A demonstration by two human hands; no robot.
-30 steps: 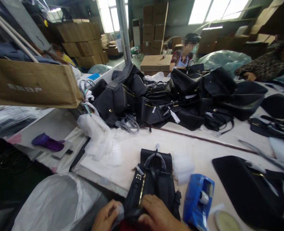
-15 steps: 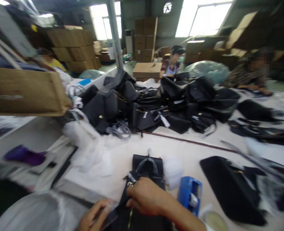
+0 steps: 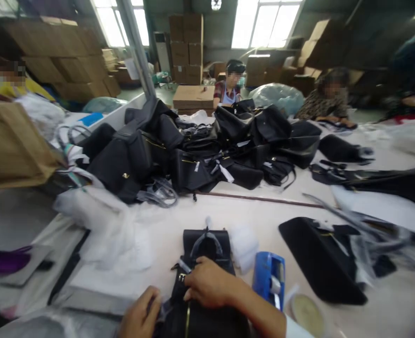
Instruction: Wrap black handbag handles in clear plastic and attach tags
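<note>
Your right hand is resting with bent fingers by the buckle of the black backpack, which is lying before you on the white table; your left hand is curling beside it; whether either is pinching anything, I cannot tell

The bottom edge cuts off the black backpack and the left hand, while the right hand hides part of the backpack. At far left, the frame crops a tan bag.
</note>
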